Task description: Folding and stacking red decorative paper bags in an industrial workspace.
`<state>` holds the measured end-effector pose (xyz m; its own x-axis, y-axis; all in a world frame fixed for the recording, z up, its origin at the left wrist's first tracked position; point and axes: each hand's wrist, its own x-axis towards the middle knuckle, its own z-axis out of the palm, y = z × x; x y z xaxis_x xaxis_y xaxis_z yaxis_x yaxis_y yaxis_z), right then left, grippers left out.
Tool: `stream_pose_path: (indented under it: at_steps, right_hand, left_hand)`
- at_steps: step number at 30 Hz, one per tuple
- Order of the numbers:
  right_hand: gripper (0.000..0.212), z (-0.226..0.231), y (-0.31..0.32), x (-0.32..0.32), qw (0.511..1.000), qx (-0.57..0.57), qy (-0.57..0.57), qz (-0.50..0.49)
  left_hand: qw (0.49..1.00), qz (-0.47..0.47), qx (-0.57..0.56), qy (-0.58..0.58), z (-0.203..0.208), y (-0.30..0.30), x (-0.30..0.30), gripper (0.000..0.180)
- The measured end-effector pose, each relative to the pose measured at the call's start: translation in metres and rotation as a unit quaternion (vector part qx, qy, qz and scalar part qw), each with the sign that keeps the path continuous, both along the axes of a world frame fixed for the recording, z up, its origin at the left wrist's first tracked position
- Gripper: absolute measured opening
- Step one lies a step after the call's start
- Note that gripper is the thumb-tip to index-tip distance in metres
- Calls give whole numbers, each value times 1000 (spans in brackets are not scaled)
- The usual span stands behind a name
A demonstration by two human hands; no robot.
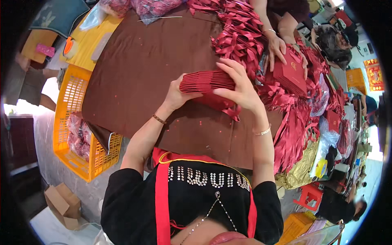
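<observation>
Both my hands grip one stack of flat dark red folded paper pieces (pixel 206 80) above the brown table (pixel 139 73). My left hand (pixel 177 94) clasps the stack's left end. From above and the right, my right hand (pixel 241 83) wraps it with fingers spread over the top. Red ribbon tails (pixel 228 110) hang below the stack. Across the table, another person's hands (pixel 277 47) press on a dark red flat box (pixel 292 71).
A big heap of red ribbons (pixel 241 28) covers the table's far right, and more ribbons (pixel 294 130) spill over the right edge. A yellow crate (pixel 73 122) stands at the left on the floor. Clear bags of red pieces (pixel 155 6) lie at the far end.
</observation>
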<state>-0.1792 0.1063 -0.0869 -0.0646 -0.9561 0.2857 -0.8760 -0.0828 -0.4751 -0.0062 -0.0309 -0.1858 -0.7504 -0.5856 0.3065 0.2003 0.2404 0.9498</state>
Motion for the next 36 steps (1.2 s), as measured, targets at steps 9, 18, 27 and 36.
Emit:
stream_pose_path:
  at_steps: [9,18,27,36]
  right_hand:
    - [131,-45,29,3,922,-26,-380,71]
    - [115,-44,24,17,993,-57,-89,-55]
    - [132,-56,27,34,948,-87,-305,-14]
    - [126,-52,32,33,979,-105,-140,-102]
  left_hand:
    - [999,-25,38,18,2,1,5,55]
    - [986,-80,113,91,21,5,21,119]
    - [986,-72,125,89,29,11,11,119]
    - [996,-19,36,77,24,11,5,92]
